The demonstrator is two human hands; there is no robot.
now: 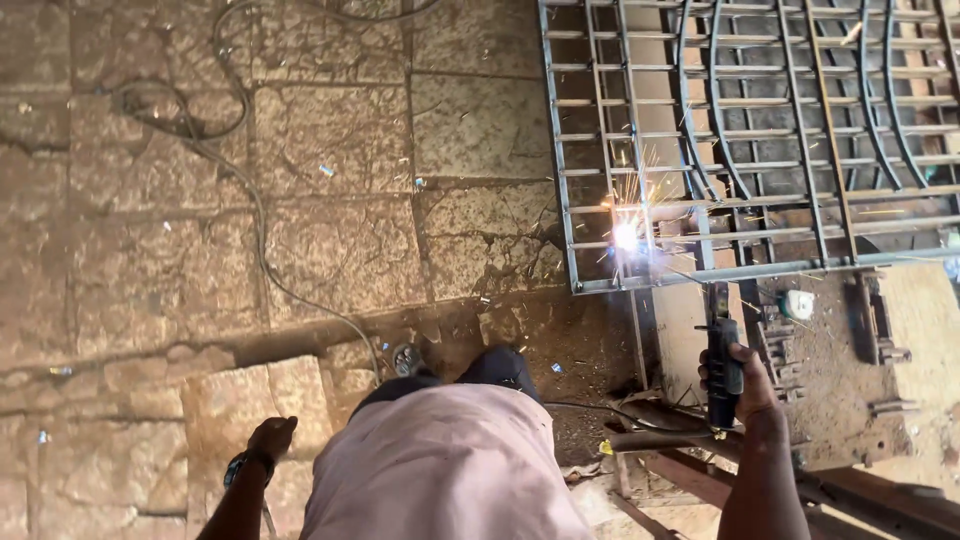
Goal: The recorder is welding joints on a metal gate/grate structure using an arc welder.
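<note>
While sparks fly at the steel gate frame (760, 150) | right hand (745, 385) fingers clenched on rigid electrode holder (722, 365), gripped mid-handle | left hand (268, 438) loosely curled, empty | frame judged heavy, stiff.

1. Your metal gate (760, 140) runs off the top and right picture edges, so its full extent cannot be told.
2. The welding glare (627, 236) near the gate's lower left corner washes out the joint and the rod tip.
3. Your right hand (745, 378) hides the middle of the electrode holder (722, 360).
4. Your left hand (270, 437) shows only its back; the fingers cannot be told.
5. The cable (255, 200) on the floor disappears behind your leg.
</note>
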